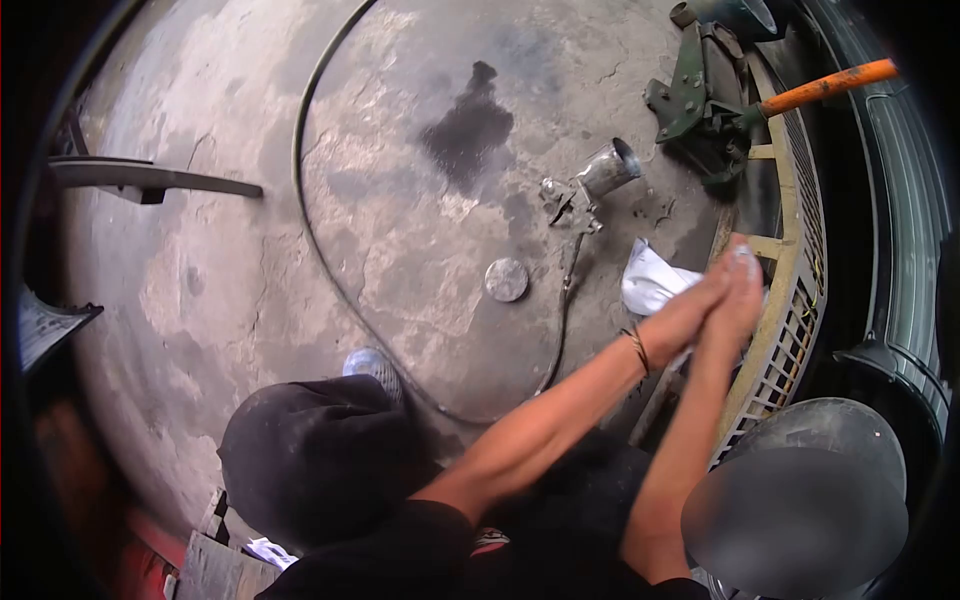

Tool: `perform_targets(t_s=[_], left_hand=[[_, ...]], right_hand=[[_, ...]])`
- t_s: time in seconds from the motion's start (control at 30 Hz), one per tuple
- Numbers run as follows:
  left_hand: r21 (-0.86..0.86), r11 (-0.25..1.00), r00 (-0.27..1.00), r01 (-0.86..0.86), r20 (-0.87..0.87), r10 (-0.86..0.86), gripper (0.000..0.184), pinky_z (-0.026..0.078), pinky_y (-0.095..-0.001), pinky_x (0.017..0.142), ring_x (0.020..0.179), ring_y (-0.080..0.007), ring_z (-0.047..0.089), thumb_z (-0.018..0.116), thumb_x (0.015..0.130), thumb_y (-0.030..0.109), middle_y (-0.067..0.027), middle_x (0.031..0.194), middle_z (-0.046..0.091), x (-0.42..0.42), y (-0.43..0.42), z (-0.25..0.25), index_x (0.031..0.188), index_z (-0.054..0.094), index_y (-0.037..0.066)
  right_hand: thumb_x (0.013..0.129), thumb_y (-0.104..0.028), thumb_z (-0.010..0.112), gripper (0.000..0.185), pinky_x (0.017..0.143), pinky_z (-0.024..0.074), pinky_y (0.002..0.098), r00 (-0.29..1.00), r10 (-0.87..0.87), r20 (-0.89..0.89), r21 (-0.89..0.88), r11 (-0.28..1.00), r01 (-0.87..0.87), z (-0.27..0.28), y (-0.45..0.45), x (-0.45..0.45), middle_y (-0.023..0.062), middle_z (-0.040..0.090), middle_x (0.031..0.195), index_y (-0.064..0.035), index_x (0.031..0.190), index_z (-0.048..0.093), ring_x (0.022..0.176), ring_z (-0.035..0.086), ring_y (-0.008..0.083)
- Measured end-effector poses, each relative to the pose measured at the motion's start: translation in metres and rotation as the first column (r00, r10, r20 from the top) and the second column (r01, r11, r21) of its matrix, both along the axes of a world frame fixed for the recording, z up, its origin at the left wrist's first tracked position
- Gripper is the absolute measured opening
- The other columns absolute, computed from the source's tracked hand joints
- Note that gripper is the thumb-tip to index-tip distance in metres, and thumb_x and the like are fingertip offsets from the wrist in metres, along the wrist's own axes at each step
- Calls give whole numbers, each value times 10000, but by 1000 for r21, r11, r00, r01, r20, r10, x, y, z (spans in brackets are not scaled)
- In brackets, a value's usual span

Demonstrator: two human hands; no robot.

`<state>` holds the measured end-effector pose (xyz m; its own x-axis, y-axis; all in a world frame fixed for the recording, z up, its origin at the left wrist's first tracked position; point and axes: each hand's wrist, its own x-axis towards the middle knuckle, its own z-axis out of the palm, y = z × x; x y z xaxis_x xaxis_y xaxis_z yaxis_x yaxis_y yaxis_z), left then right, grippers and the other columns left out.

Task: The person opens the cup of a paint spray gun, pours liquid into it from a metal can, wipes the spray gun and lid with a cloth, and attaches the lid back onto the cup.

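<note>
White cloth (654,281) on the concrete floor (400,270), just beside left hand (694,301) and right hand (741,297), pressed together, mid-rub I guess, can't tell if they're holding anything; gripping needs them apart

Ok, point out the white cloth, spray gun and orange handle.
White cloth (650,280): head view, its left part.
Spray gun (607,171): head view, side of its metal cup.
Orange handle (830,87): head view, middle of its length.

Concrete floor (400,240): rough, matt, pitted. Spray gun (572,205): metal, with a shiny cup (609,168). Round lid (506,280): dull metallic. White cloth (655,278): soft, matt. Jack handle (830,86): orange-painted, worn.
</note>
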<state>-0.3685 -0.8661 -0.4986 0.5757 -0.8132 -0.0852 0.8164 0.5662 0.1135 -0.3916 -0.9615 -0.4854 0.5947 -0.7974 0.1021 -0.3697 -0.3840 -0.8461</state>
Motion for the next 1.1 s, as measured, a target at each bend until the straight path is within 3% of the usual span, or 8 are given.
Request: perform_targets(t_s=[0.03, 0.13, 0.2, 0.27, 0.43, 0.67, 0.9, 1.1], left_hand=[[15, 999, 993, 35, 114, -37, 625, 255, -282, 1294, 1538, -150, 403, 510, 1157, 347, -61, 1709, 412, -8, -4, -7, 1682, 371, 37], [303, 884, 876, 357, 220, -430, 524, 492, -306, 1106, 1268, -133, 654, 578, 1117, 343, -62, 1444, 688, 26, 44, -24, 1499, 619, -13], [573, 812, 761, 113, 476, -442, 353, 573, -339, 941, 1006, -206, 770, 638, 1050, 291, -118, 1186, 793, 36, 69, -60, 1280, 771, 59], [833, 289, 560, -471, 536, -632, 291, 565, -372, 948, 1066, -298, 744, 728, 943, 223, -152, 1154, 763, 30, 97, -83, 1196, 749, 81], [529, -139, 278, -837, 192, -941, 589, 499, -553, 1013, 1341, -391, 538, 829, 786, 148, -180, 1445, 535, 8, 155, -145, 1325, 592, 164], [512, -52, 115, -857, 92, -989, 759, 448, -601, 1109, 1424, -382, 506, 760, 901, 180, -160, 1640, 437, 14, 169, -173, 1596, 467, 264], [545, -48, 124, -837, 104, -987, 698, 426, -580, 1125, 1384, -364, 540, 785, 889, 213, -140, 1579, 517, 30, 165, -143, 1540, 533, 222], [616, 133, 348, -777, 595, -724, 391, 527, -469, 1008, 1187, -343, 676, 683, 1029, 195, -171, 1311, 689, 85, 149, -161, 1391, 604, 70]], right_hand=[[1118, -209, 539, 410, 993, 578, 367, 998, -67, 2, 82, 994, 67, 15, -15, -4, 185, 744, 1291, 108, 1357, 640, 1110, 734, 234], [1077, -146, 563, 364, 825, 597, 319, 966, 124, -226, 513, 858, 10, 41, -24, -9, 164, 748, 1234, 37, 1379, 654, 958, 715, 172], [1049, -123, 587, 373, 727, 588, 298, 793, 398, -462, 523, 844, -118, 39, -23, -6, 157, 758, 1177, -5, 1395, 660, 840, 690, 137], [1000, -128, 636, 341, 651, 540, 283, 584, 609, -537, 580, 769, -269, 24, -22, -6, 110, 773, 1052, -24, 1313, 720, 704, 634, 111], [972, -318, 730, 361, 763, 552, 332, 416, 760, -499, 520, 647, -558, -49, -18, 11, 91, 788, 971, -30, 1182, 788, 836, 704, 168], [847, -696, 777, 824, 1004, 549, 434, 461, 586, -666, 306, 779, -548, -125, -15, 65, 234, 770, 1208, 7, 1275, 736, 1153, 734, 369], [772, -771, 797, 934, 1060, 532, 440, 303, 748, -590, 509, 636, -580, -147, -13, 69, 237, 750, 1287, -22, 1325, 727, 1251, 700, 389], [867, -673, 744, 804, 1039, 544, 473, 664, 483, -570, 262, 874, -410, -189, 31, 74, 335, 726, 1198, 67, 1181, 746, 1204, 694, 451]])
